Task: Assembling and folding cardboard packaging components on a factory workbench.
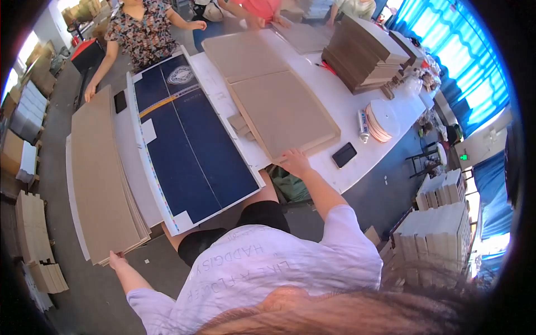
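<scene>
My left hand (117, 261) is at the near edge of a stack of long brown cardboard sheets (97, 167), its fingers closed on the edge of a sheet. At the far end of the same stack is a co-worker's hand (90, 91). My right hand (296, 163) rests with fingers spread on the near corner of a framed brown cardboard panel (282, 111), holding nothing. Between the two lies a dark blue printed sheet (195, 151) with white borders and pale corner pieces. A yellow and silver ruler (159, 106) crosses it.
On the white table (335, 176) are a phone (344, 155), a spray can (363, 125), a reel of tape (382, 120) and a tall stack of cardboard (363, 56). A second phone (120, 101) lies by the blue sheet. Stacked boards (432, 240) stand on the floor at right.
</scene>
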### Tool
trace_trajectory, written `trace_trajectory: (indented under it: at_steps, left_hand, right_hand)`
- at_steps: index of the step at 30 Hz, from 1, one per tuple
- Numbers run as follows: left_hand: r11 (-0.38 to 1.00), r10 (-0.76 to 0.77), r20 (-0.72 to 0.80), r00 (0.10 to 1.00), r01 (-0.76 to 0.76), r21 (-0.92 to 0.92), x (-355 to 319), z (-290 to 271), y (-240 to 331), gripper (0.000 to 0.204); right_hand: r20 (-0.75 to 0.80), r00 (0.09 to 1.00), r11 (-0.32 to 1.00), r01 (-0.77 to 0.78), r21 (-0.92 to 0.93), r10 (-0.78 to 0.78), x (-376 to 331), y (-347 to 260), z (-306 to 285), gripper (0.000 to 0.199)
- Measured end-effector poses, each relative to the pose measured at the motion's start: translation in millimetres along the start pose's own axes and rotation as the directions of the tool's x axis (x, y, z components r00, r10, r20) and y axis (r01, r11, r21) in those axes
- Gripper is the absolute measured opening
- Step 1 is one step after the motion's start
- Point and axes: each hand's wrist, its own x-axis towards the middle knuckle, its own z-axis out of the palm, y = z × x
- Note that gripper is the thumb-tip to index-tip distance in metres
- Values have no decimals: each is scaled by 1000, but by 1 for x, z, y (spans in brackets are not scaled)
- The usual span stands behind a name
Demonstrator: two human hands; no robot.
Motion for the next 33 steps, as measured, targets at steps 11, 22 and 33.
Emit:
trace_trajectory:
  at_steps: [11, 22, 33]
  left_hand:
    - [566, 446, 839, 311, -825, 5, -382, 291, -107, 35]
    - [677, -730, 663, 164, 308, 669, -616, 416, -271, 31]
    - [765, -643, 707, 295, 216, 606, -667, 451, -260, 12]
  right_hand:
    - [-280, 927, 967, 223, -122, -249, 18, 1, 27, 8]
    - [-588, 781, 955, 293, 48, -210, 24, -12, -21, 14]
    - [-209, 610, 135, 166, 977, 764, 16, 22, 38, 58]
